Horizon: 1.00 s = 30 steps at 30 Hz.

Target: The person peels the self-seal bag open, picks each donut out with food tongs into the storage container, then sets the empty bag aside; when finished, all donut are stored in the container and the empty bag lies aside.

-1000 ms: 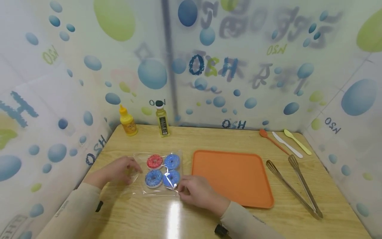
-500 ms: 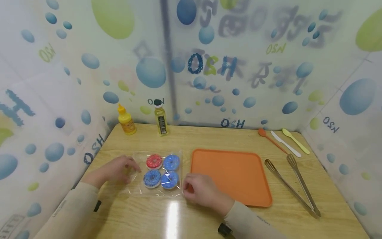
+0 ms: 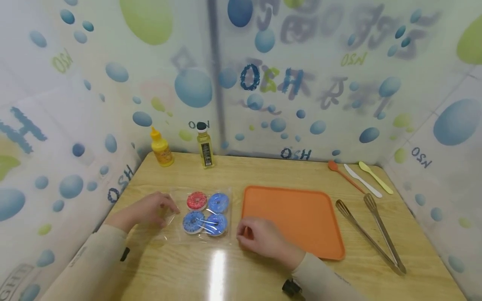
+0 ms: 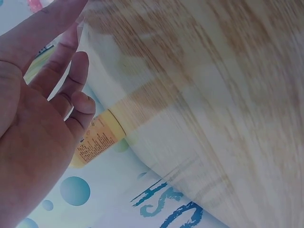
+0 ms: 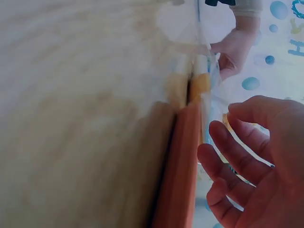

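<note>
A clear plastic bag [image 3: 174, 228] lies on the table with toy doughnuts inside, one red [image 3: 196, 201] and three blue [image 3: 218, 202]. My left hand [image 3: 155, 209] pinches the bag's left edge between thumb and index finger; the other fingers curl loosely in the left wrist view. Right of the bag, my right hand [image 3: 261, 236] holds nothing. Its fingers [image 5: 223, 137] are loosely bent, over the front left corner of an orange tray [image 3: 293, 221].
A yellow squeeze bottle [image 3: 162, 149] and an oil bottle [image 3: 206, 149] stand at the back left. Metal tongs [image 3: 384, 234] lie right of the tray. Behind them are an orange spoon [image 3: 344, 175], a white knife [image 3: 362, 180] and a light green utensil [image 3: 375, 177]. Patterned walls enclose the table.
My right hand has let go of the bag's right edge and moved right, to the tray's front left corner. The left hand stays at the bag's left edge.
</note>
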Each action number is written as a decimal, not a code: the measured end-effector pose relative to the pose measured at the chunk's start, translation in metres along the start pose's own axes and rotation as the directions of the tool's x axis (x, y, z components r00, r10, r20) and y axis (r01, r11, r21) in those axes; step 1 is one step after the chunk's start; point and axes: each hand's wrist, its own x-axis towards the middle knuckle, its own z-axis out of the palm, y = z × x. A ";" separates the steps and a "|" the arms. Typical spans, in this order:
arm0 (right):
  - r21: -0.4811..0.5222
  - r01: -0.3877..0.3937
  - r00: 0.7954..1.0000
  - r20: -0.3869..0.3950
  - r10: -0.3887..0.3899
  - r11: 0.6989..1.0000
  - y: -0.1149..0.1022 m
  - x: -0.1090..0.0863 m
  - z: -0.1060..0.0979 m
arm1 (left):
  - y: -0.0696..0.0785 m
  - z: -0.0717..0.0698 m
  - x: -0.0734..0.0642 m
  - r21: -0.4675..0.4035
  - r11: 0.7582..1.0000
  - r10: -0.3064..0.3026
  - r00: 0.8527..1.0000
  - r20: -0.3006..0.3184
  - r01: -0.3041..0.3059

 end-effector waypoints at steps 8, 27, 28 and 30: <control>0.008 -0.009 1.000 0.007 0.008 1.000 -0.002 0.011 -0.009 | 0.005 -0.001 -0.001 -0.003 1.000 -0.009 1.000 0.008 0.009; 0.042 0.074 0.987 0.142 -0.080 0.996 -0.014 0.061 0.001 | 0.004 0.000 0.000 -0.017 0.999 -0.045 0.999 0.023 0.046; 0.042 0.069 0.987 0.145 -0.075 0.997 -0.014 0.062 0.001 | 0.004 0.000 0.001 -0.016 0.999 -0.035 0.999 0.023 0.036; 0.041 0.055 0.986 0.155 -0.060 0.998 -0.014 0.063 0.002 | 0.005 0.000 0.001 -0.011 1.000 -0.012 1.000 0.022 0.012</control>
